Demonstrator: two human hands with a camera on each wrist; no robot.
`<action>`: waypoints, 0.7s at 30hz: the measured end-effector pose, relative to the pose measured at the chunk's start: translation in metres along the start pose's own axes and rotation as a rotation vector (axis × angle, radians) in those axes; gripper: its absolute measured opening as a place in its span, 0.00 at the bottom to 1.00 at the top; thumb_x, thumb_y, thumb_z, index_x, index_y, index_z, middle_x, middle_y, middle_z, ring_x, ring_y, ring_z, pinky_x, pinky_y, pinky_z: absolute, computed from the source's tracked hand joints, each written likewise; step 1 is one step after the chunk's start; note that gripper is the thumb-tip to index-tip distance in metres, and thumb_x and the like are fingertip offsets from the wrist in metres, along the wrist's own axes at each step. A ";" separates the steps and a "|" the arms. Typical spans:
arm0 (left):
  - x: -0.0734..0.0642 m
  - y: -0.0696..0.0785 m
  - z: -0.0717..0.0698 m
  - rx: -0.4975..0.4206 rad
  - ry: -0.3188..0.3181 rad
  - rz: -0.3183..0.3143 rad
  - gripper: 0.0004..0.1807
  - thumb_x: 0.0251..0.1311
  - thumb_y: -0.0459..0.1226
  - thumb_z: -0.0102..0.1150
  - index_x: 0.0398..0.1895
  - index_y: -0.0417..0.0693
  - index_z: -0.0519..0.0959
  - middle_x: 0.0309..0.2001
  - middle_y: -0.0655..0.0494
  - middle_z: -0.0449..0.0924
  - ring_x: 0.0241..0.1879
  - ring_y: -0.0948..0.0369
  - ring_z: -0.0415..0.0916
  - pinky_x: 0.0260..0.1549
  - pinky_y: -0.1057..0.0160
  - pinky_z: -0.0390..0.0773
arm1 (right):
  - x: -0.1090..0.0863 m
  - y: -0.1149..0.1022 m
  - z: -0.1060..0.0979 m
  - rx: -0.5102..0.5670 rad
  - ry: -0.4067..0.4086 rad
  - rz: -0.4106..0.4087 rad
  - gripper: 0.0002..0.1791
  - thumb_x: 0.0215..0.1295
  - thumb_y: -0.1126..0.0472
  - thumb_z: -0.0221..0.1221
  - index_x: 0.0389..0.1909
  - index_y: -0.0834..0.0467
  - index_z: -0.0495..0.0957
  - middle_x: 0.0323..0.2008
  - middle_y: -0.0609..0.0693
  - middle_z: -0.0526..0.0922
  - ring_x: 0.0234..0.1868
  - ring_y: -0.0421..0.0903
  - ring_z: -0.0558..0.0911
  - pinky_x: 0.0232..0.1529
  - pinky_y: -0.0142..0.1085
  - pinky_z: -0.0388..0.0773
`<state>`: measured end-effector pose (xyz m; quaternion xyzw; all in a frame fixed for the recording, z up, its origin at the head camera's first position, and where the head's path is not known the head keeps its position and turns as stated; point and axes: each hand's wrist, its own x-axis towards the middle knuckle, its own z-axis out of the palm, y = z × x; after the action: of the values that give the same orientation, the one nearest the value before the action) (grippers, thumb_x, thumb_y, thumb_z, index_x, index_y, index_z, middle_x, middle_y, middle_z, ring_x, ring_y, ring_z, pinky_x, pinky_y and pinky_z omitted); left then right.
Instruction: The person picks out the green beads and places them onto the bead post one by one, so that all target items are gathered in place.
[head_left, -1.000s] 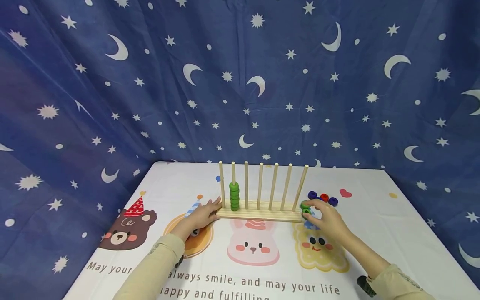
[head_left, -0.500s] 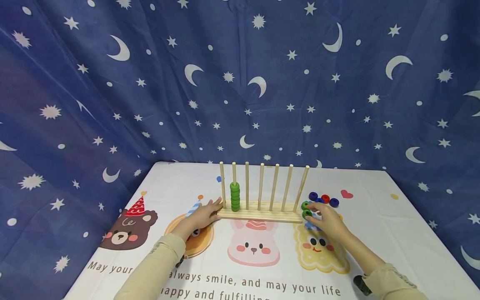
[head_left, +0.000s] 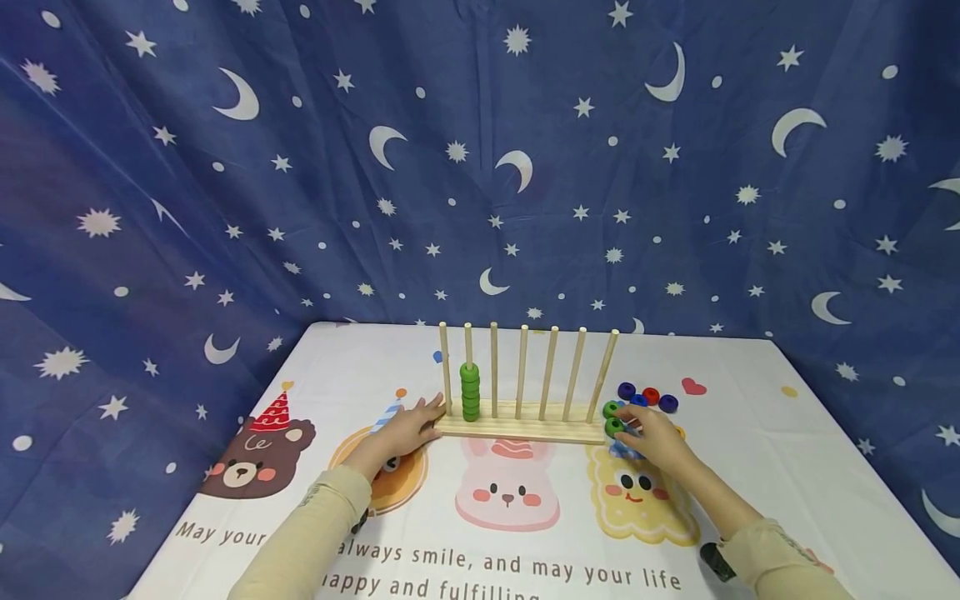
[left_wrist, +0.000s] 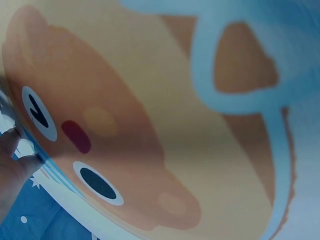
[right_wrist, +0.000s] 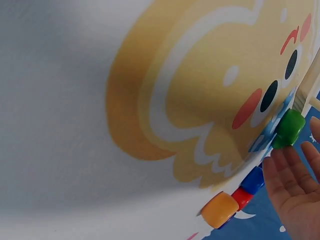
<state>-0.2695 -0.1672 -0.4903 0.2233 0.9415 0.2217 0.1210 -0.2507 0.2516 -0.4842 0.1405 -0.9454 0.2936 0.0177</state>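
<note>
A wooden bead rack (head_left: 517, 429) with several upright pegs stands on the table. Several green beads (head_left: 470, 393) are stacked on its second peg from the left. My left hand (head_left: 405, 429) rests against the rack's left end with fingers fairly straight. Beyond the right end lie two loose green beads, one at the back (head_left: 611, 409) and one in front (head_left: 614, 427). My right hand (head_left: 656, 437) is beside them, its fingertips close to the beads. In the right wrist view, its fingers (right_wrist: 295, 175) are extended next to a green bead (right_wrist: 290, 127).
Behind my right hand lie a red bead (head_left: 650, 397) and several blue beads (head_left: 668, 404). An orange bead (right_wrist: 220, 210) shows in the right wrist view. The white tablecloth (head_left: 750, 433) has printed cartoon faces. A blue curtain (head_left: 480, 167) with stars hangs behind the table.
My right hand's fingertips have drawn slightly back to the right, uncovering more of the two loose green beads. My left hand and the rack keep their places.
</note>
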 end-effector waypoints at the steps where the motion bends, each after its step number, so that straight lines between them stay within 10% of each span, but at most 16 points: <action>1: 0.000 0.000 0.000 0.003 -0.002 0.000 0.29 0.67 0.41 0.50 0.69 0.42 0.61 0.73 0.42 0.49 0.69 0.36 0.49 0.62 0.28 0.46 | 0.000 0.000 0.001 -0.001 0.000 -0.008 0.15 0.56 0.68 0.64 0.44 0.70 0.76 0.41 0.64 0.82 0.40 0.56 0.82 0.42 0.46 0.82; 21: 0.001 -0.002 0.002 0.002 0.008 0.000 0.29 0.67 0.41 0.50 0.69 0.42 0.61 0.73 0.43 0.49 0.69 0.37 0.50 0.62 0.28 0.45 | 0.005 -0.003 0.008 -0.080 0.038 0.151 0.19 0.51 0.61 0.68 0.38 0.69 0.75 0.29 0.56 0.80 0.29 0.46 0.75 0.34 0.40 0.77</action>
<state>-0.2706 -0.1675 -0.4930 0.2226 0.9421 0.2217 0.1170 -0.2546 0.2435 -0.4888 0.0623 -0.9637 0.2588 0.0190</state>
